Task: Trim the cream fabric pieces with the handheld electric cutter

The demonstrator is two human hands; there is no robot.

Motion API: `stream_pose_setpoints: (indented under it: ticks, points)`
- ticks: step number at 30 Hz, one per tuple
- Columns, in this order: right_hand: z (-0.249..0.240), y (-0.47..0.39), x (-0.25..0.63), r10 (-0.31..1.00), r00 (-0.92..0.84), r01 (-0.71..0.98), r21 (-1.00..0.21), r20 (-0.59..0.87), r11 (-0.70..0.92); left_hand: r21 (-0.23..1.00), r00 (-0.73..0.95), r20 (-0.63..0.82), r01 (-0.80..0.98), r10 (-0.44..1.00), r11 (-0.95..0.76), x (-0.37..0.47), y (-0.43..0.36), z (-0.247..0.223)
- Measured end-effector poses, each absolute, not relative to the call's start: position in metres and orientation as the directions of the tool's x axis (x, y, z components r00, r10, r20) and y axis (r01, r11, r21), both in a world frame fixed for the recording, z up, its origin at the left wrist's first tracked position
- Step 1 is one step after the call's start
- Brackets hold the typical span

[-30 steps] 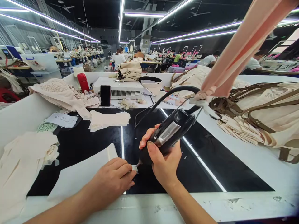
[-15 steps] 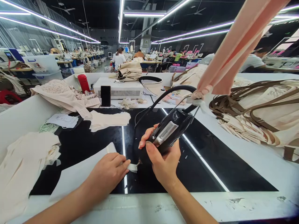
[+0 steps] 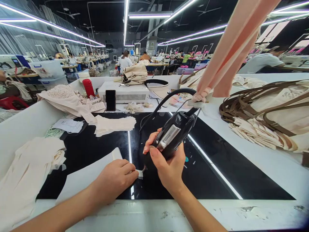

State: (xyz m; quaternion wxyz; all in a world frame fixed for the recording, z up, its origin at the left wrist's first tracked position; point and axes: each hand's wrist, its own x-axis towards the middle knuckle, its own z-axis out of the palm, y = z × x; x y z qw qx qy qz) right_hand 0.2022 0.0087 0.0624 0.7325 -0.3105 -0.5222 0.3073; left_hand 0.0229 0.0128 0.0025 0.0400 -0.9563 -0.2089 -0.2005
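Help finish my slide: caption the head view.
Right hand holds a black tool, tip near a pale strip in the left hand.

Through the head camera I can make out two bare hands and plain bare forearms. The left hand (image 3: 117, 178) shows a smooth, rounded back with softly marked knuckles; its nails are too small for me to describe. The right hand (image 3: 171, 170) has a long thumb (image 3: 156, 155) with a rounded nail. The left forearm (image 3: 69, 206) and right forearm (image 3: 194, 206) both narrow toward slim wrists. Clothing farther up lies outside my view.
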Motion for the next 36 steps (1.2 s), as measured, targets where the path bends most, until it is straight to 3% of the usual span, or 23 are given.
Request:
stream_pose_setpoints:
  ticks: [9,14,18,36]
  points:
    - [0.063,0.008,0.202,0.775,0.254,-0.119,-0.776,0.579,0.619,0.075,0.632,0.648,0.501,0.424,-0.862,0.027,0.014,0.007]
    - [0.063,0.008,0.202,0.785,0.262,-0.110,-0.790,0.562,0.603,-0.015,0.748,0.541,0.466,0.384,-0.885,0.026,0.012,-0.003]
    - [0.064,0.008,0.202,0.787,0.263,-0.116,-0.791,0.559,0.601,0.003,0.782,0.482,0.450,0.395,-0.893,0.024,0.010,-0.005]
    - [0.072,0.011,0.200,0.781,0.300,-0.125,-0.789,0.548,0.602,0.024,0.803,0.453,0.424,0.388,-0.905,0.019,0.015,-0.007]
